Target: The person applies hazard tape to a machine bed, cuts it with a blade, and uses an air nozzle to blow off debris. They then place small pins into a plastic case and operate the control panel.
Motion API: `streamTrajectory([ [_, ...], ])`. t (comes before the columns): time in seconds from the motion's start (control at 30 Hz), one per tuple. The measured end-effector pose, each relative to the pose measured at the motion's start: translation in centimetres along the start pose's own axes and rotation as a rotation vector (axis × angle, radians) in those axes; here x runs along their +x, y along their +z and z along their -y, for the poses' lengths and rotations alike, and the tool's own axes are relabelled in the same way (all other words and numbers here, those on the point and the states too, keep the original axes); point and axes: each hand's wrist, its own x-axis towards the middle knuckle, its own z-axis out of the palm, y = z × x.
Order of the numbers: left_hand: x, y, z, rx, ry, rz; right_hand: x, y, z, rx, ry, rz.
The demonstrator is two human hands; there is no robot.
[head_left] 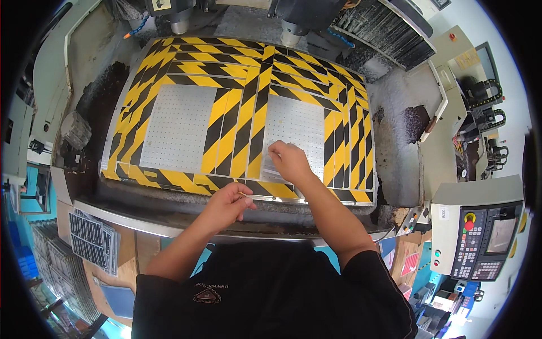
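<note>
My right hand [289, 162] is over the lower left part of the right perforated metal plate [295, 121], its fingers curled together. What they hold, if anything, is hidden; a pale, shiny patch shows just beside the fingertips. Nearer to me, my left hand [228, 206] hovers by the front edge of the machine bed, thumb and fingers drawn together. Something thin and yellowish may be between its fingertips, too small to name. Yellow-and-black striped tape [226, 164] covers the bed around both plates. The left perforated plate [178, 124] lies beyond my left hand.
Two machine spindles [291, 34] hang at the back of the bed. Metal walls [84, 56] enclose it on both sides. A control panel [480, 234] with a red button stands at the right. Dark slotted plates [93, 243] lean at the lower left.
</note>
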Motion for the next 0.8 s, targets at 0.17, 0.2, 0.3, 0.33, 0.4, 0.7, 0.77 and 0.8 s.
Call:
streamTrajectory([
  [0.17,0.2,0.1,-0.2,-0.005,-0.028,0.010,0.1,0.2,-0.2,-0.019,0.015,0.019],
  [0.2,0.2,0.1,-0.3,-0.004,-0.028,0.012,0.0,0.2,-0.3,-0.037,0.033,0.038],
  [0.3,0.4,0.0,-0.2,-0.009,-0.035,0.027,0.1,-0.2,-0.1,-0.128,-0.152,0.014],
  [0.33,0.5,-0.1,0.0,-0.053,-0.023,0.010,-0.1,-0.5,0.4,-0.126,-0.152,0.015],
  [0.4,0.6,-0.4,0.3,-0.099,-0.014,-0.015,-0.8,-1.5,2.1,-0.105,-0.291,-0.148],
  [0.7,1.6,1.5,2.1,-0.827,0.084,-0.056,-7.9,-0.8,9.5,0.295,-0.067,0.046],
  [0.77,1.5,2.4,2.1,-0.876,0.128,-0.068,-8.1,-0.2,9.1,0.295,-0.055,0.050],
  [0.8,1.5,2.4,2.1,-0.872,0.127,-0.066,-8.2,-0.3,9.0,0.293,-0.090,0.057],
])
